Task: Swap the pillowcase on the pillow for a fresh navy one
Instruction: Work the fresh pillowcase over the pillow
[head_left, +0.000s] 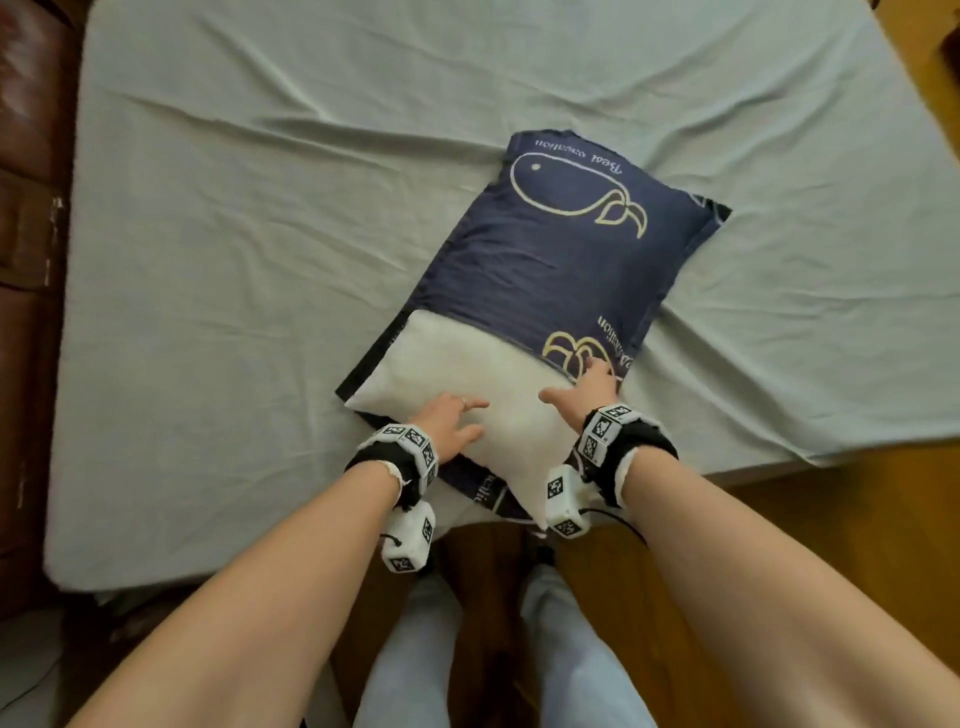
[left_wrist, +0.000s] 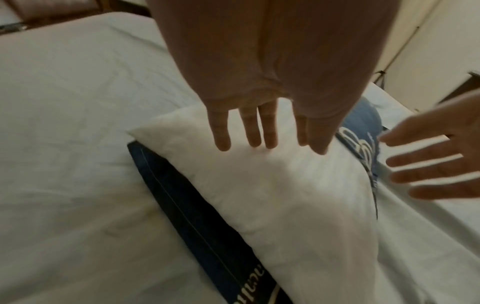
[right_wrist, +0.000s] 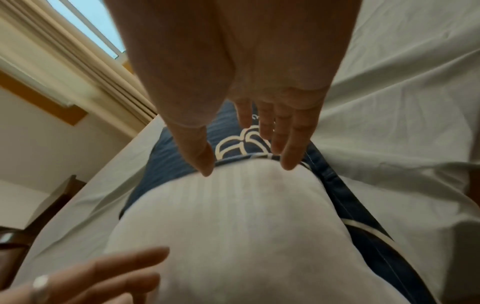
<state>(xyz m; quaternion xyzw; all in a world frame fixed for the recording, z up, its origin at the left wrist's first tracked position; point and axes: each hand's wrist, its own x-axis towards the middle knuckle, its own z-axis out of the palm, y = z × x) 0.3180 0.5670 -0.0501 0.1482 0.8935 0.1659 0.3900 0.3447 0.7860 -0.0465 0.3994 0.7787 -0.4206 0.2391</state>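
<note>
A white pillow (head_left: 467, 374) lies on the bed, its far part inside a navy pillowcase (head_left: 561, 249) printed with a cream whale outline. The near white end sticks out of the case opening. My left hand (head_left: 457, 415) rests with straight spread fingers on the bare pillow (left_wrist: 272, 185). My right hand (head_left: 587, 384) reaches with straight fingers to the hem of the pillowcase (right_wrist: 182, 160), fingertips over the bare pillow (right_wrist: 233, 226) edge; whether they touch the hem is unclear. Neither hand holds anything. The navy lower flap (left_wrist: 197, 222) lies under the pillow.
The bed's pale green sheet (head_left: 260, 234) spreads wide to the left and behind the pillow. A brown leather seat (head_left: 26, 208) stands at the left. Wooden floor (head_left: 779, 509) shows at the right. A curtain (right_wrist: 64, 61) hangs by a window.
</note>
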